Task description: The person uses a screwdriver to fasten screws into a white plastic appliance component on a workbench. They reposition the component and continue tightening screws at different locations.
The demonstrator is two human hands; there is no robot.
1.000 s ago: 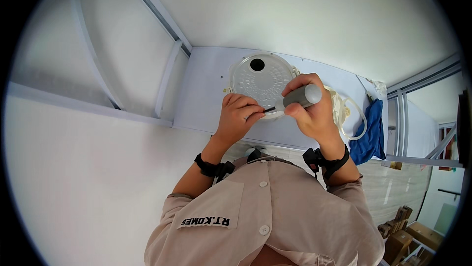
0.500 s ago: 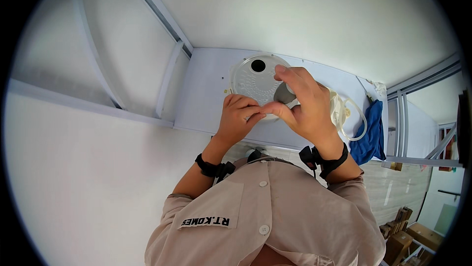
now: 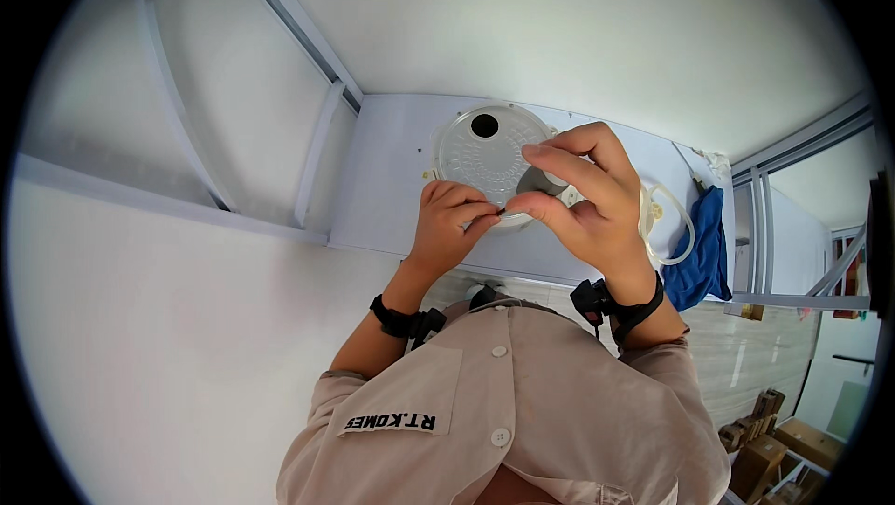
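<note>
Where the right hand [image 3: 597, 202] hovers: thumb and fingers have spread since a second ago, when they wrapped the handle; they now curve around it, and I cannot tell whether any fingertip presses on it.
Left hand [image 3: 450, 225]: matches the earlier pose, thumb and forefinger pinched together at the tip end of the screwdriver; anything smaller between them is too small to tell.
Screwdriver [image 3: 543, 184]: thick grey handle, slim dark shaft mostly hidden; it lies between the hands, the handle further left than before.
Meaning: the looser grip suggests a regrip or a light fingertip turn, with the left hand keeping the tip in place.
Round cover [image 3: 466, 152]: sits beneath and just beyond the hands; pale rim, shiny grey face stamped with rings of small marks, one dark round hole [image 3: 484, 125] near its far edge.
Table [image 3: 378, 165]: pale, bearing the cover.
Right end: a white hose [image 3: 688, 236] loops beside a rumpled blue cloth [image 3: 706, 258].
</note>
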